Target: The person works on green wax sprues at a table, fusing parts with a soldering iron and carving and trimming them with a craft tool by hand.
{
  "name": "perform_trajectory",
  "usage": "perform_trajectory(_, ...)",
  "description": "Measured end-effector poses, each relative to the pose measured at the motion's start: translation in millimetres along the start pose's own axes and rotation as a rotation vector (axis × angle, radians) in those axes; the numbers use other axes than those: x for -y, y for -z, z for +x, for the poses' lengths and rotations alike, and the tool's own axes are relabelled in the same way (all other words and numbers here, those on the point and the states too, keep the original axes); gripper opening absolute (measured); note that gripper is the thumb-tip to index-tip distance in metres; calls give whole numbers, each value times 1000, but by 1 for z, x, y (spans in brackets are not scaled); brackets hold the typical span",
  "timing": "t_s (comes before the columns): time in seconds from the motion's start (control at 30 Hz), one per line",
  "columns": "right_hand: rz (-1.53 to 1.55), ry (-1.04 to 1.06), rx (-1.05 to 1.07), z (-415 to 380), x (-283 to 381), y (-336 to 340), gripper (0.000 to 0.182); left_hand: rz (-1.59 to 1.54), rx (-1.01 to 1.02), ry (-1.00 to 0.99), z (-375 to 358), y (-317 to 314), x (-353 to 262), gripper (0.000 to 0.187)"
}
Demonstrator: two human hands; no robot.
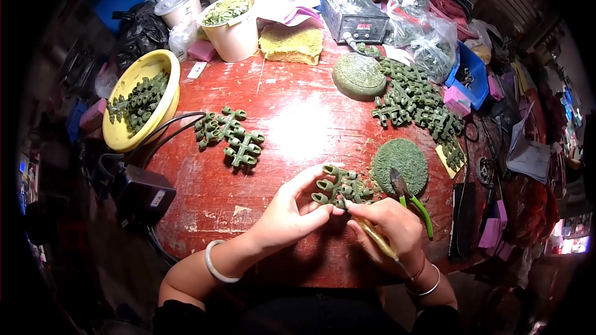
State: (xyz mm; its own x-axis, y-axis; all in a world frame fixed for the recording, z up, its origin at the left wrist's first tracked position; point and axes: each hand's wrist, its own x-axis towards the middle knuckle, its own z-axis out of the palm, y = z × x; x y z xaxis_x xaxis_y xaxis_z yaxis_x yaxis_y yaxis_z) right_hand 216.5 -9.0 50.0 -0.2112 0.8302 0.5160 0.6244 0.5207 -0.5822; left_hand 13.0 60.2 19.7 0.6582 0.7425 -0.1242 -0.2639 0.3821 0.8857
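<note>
My left hand (295, 205) pinches a cluster of green ring-shaped pieces (336, 184) joined in rows, which looks like wax. In my right hand (392, 224) is a pen-like tool (377, 239) with a yellowish handle, held like a pencil. Its tip meets the near edge of the cluster, though the exact contact is hidden by my fingers. Just beyond my right hand lies a round green pad (402, 162), with green-handled cutters (410, 195) resting across its edge. Similar green clusters (230, 136) lie on the red table to the left.
A yellow bowl (174, 96) of green clusters leans at the left beside a black box (144, 192) with cables. Behind are a white bucket (236, 43), a yellow sponge (290, 43) and a control box (354, 17) with a lit display. More clusters (415, 96) pile up at right.
</note>
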Motion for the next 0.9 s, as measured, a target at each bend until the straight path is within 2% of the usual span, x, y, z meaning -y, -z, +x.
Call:
perform_trajectory(0.1, 36, 6, 41, 0, 0, 0, 34, 37, 5, -10, 1, -1, -1, 58)
perform_trajectory(0.23, 4, -2, -42, 0, 0, 0, 33, -18, -6, -40, 1, -1, 4, 59)
perform_trajectory(0.3, 69, 8, 57, -1, 0, -1, 33, 23, -14, -41, 1, -1, 2, 59)
perform_trajectory(0.47, 76, -31, 52, 2, 2, 3, 32, 31, -58, -66, 2, -2, 0, 57)
perform_trajectory(0.5, 119, -21, 103, 3, 3, 5, 31, -3, -76, -73, 2, 0, 1, 56)
perform_trajectory(0.53, 162, -12, 153, 3, 3, 7, 30, 107, -89, -97, 5, 6, -7, 55)
perform_trajectory(0.57, 162, -14, 152, 0, 4, 6, 30, 171, -163, -244, 9, 12, -14, 52)
perform_trajectory(0.63, 412, -536, -181, -8, 5, 5, 26, 456, -411, -344, 8, 28, -36, 50)
perform_trajectory(0.67, 333, -587, -175, -6, 5, 12, 23, 581, -558, -325, 6, 30, -47, 50)
perform_trajectory(0.7, 332, -590, -179, -5, 2, 11, 23, 704, -704, -306, 5, 33, -56, 50)
perform_trajectory(0.77, 12, -317, -56, -4, -5, 10, 22, 1332, -866, -408, 2, 60, -53, 45)
perform_trajectory(0.8, -103, -200, -27, -1, -5, 9, 24, 1461, -882, -378, 0, 53, -59, 42)
perform_trajectory(0.83, -106, -204, -28, 0, -4, 7, 24, 1590, -896, -345, -2, 46, -64, 39)
perform_trajectory(0.87, -161, -161, -1, 0, -4, 5, 25, 1589, -892, -345, -2, 46, -63, 39)
perform_trajectory(0.9, -217, -116, 26, 0, -4, 4, 27, 1656, -922, -400, -2, 46, -63, 32)
